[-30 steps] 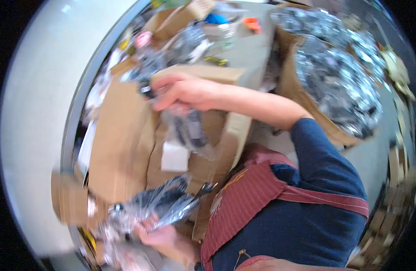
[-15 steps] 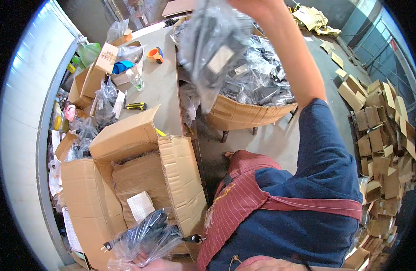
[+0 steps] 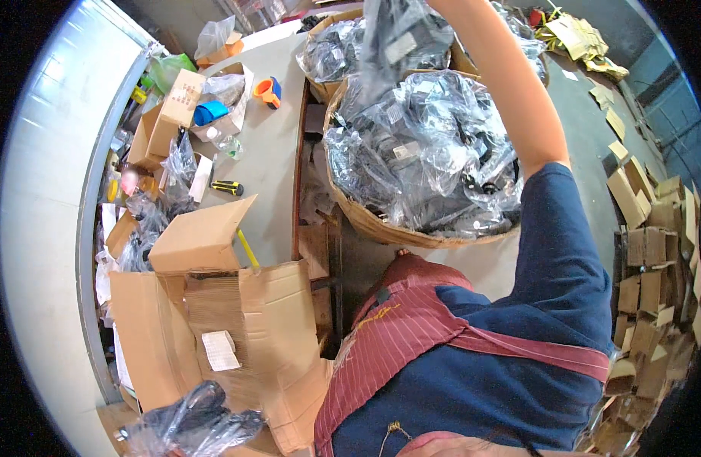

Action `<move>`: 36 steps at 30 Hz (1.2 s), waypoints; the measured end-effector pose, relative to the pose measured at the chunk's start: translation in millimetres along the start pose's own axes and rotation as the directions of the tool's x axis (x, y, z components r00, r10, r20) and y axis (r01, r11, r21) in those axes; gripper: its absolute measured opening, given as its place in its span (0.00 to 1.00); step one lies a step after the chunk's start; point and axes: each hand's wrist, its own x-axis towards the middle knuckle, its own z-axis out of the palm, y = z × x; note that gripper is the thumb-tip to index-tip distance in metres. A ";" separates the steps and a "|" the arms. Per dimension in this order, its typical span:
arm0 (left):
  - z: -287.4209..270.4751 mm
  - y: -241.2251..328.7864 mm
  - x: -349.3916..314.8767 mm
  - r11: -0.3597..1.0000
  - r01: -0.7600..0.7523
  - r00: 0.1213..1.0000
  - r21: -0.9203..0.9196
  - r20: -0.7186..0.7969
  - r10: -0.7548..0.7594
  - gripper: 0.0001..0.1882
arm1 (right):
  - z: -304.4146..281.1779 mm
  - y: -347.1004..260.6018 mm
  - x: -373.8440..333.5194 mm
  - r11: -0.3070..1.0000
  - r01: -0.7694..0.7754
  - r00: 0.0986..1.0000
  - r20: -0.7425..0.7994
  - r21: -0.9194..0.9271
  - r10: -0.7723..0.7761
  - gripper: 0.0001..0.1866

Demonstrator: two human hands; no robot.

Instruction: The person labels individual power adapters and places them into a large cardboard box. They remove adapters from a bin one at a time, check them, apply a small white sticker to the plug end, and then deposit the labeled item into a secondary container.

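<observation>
My right forearm [image 3: 510, 99] reaches up past the top edge, so my right hand is out of view. Beside it a clear plastic bag with a black item [image 3: 400, 38] hangs above a large round cardboard bin [image 3: 381, 225] heaped with similar bagged black parts. At the bottom left a second clear bag of black parts [image 3: 190, 423] lies over the open flaps of a big cardboard box [image 3: 213, 335]. My left hand is hidden below the picture's edge there.
A grey table [image 3: 278, 160] carries a yellow-and-black utility knife [image 3: 228, 186], an orange-and-blue tape holder [image 3: 268, 90], small boxes and loose bags. A second bin of bags [image 3: 327, 53] stands behind. Flattened cardboard pieces [image 3: 647, 251] litter the floor at the right.
My right arm has swung from the box on the left up over the round bin, carrying a bagged item. The view has turned towards the bin. The lower bag has stayed at the bottom left.
</observation>
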 end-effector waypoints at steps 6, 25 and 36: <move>33.7 32.8 -21.8 0.996 -0.066 0.998 0.065 0.002 0.066 0.11 | -28.2 20.3 -134.5 0.813 -0.460 0.822 0.176 -0.356 0.542 0.12; 347.3 -35.5 6.1 0.891 0.440 0.703 -0.111 0.660 -0.265 0.07 | -9.9 138.7 -196.3 0.368 0.630 0.586 0.730 -0.684 0.353 0.23; 504.3 -138.2 62.3 0.685 0.696 0.097 0.217 0.916 -0.389 0.09 | -44.5 151.7 -244.3 0.002 0.586 0.572 0.416 -0.810 0.707 0.42</move>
